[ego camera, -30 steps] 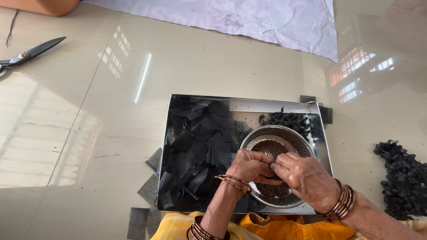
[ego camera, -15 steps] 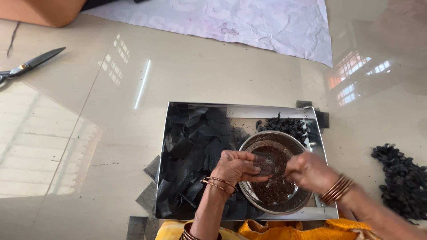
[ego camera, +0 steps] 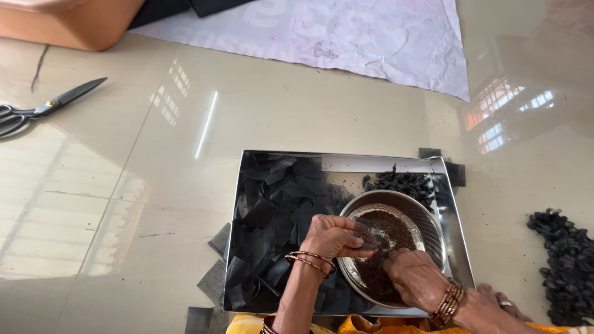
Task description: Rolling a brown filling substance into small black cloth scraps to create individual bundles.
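right hand point(ego camera: 413, 276) lowered into bowl point(ego camera: 433, 216) | left fingers point(ego camera: 346, 238) pinch mesh square point(ego camera: 366, 232)

Setting: glossy tile floor point(ego camera: 297, 124), seen from above, window glare on it.
Tray point(ego camera: 396, 164): steel, rectangular, on floor in front of person.
Tray contents: heap of black mesh squares point(ego camera: 278, 210) at left; small pile of black rolled bits point(ego camera: 405, 182) at top right.
Bowl point(ego camera: 433, 222): round, steel, in tray's right half, w/ dark brown grains point(ego camera: 387, 238).
Left hand point(ego camera: 334, 235): over bowl's left rim, pinching a small mesh piece point(ego camera: 366, 232); bangles on wrist.
Right hand point(ego camera: 414, 278): over bowl's near side, fingers curled, touching grains; bangles on wrist.
Floor, left: scissors point(ego camera: 37, 111).
Floor, right: black heap point(ego camera: 566, 266).
Top: crumpled white sheet point(ego camera: 346, 31).
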